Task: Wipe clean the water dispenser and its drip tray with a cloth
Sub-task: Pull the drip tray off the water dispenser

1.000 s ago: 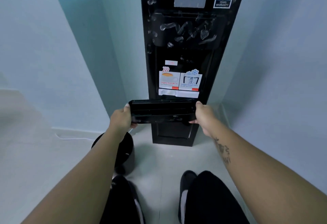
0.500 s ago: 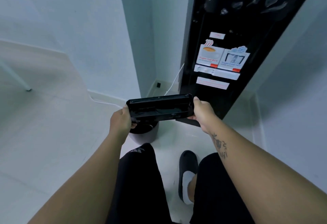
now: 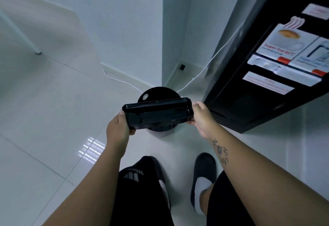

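Observation:
I hold the black drip tray [image 3: 157,114] level in front of me, clear of the dispenser. My left hand [image 3: 119,127] grips its left end, thumb on top. My right hand [image 3: 202,116] grips its right end. The tray hangs directly above a round black-lidded bin [image 3: 156,93] on the floor. The tall black water dispenser [image 3: 263,68] stands to the right, with white and red stickers on its front. No cloth is in view.
A white cable [image 3: 201,73] runs along the floor from the wall corner to the dispenser. A white wall corner [image 3: 162,38] juts out behind the bin. A white furniture leg [image 3: 26,38] stands at far left. My feet in dark slippers [image 3: 203,181] are below the tray.
My view has turned left and down, away from the dispenser front. Both hands have carried the tray left, from in front of the dispenser to above the bin.

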Motion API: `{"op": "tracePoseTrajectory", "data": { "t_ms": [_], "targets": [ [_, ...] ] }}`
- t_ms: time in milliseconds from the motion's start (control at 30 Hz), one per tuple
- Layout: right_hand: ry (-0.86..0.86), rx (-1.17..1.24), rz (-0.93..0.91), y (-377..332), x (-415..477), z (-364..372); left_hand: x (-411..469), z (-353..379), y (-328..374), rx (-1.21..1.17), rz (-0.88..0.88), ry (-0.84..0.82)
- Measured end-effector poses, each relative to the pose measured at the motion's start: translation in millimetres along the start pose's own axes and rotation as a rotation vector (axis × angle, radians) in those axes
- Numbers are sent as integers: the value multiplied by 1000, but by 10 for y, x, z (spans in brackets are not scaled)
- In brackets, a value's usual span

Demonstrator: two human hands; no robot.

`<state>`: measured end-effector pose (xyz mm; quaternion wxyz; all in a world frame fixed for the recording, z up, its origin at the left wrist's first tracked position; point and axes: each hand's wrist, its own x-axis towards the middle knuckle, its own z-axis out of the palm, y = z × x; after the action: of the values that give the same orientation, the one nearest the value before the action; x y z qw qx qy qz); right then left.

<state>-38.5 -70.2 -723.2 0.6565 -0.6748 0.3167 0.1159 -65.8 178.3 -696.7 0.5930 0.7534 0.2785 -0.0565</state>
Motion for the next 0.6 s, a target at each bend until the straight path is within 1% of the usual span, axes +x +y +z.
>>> {"op": "tracePoseTrajectory", "data": {
  "t_ms": [100,200,500,600],
  "targets": [
    [-32,1,39,95,222,110,107,38,-65,15,13,52],
    [-60,12,71,178,409,184,193,100,-100,0,-22,103],
    [-123,104,171,418,747,289,380,202,-199,-32,-186,129],
    [-135,138,209,537,803,316,448,230,-213,-23,-204,141]
  ]
}}
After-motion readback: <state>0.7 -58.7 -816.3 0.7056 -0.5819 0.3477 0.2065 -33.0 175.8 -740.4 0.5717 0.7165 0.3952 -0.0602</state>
